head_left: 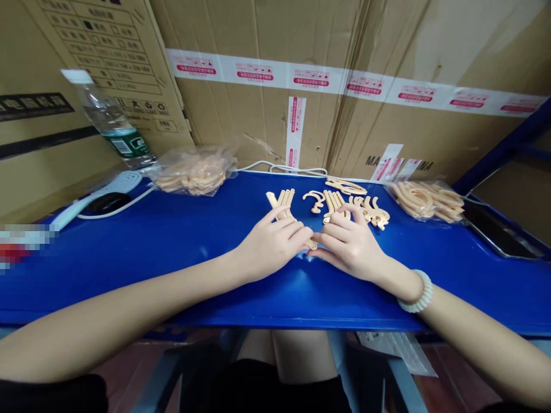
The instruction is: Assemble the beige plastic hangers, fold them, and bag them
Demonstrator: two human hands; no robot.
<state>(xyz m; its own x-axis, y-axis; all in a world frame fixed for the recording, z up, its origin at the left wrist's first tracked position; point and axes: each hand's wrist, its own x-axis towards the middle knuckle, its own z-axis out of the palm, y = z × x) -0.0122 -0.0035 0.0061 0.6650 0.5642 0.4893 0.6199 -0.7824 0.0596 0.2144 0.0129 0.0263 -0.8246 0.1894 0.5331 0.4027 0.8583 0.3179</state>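
Note:
My left hand (pixel 273 244) is closed around a pale wooden strip (pixel 272 199); one end sticks out beyond the fingers, the other shows near the thumb. Pinched at that nearer end are the fingertips of my right hand (pixel 355 246), so the two hands almost touch. Just behind the left fingers lie a few similar strips (pixel 287 198). Beyond the right hand is a row of straight wooden pieces (pixel 333 199), partly covered by its fingers. Curved hook-like pieces (pixel 315 198) lie between the groups, and wavy wooden pieces (pixel 374 211) sit to the right.
Long wooden pieces (pixel 345 186) lie at the back of the blue table (pixel 181 246). Plastic bags of wooden parts stand left (pixel 193 172) and right (pixel 426 201). A water bottle (pixel 116 129), white fan-shaped item (pixel 123 182), phone (pixel 495 232), cable (pixel 284 168) and cardboard boxes (pixel 258 109) surround the workspace.

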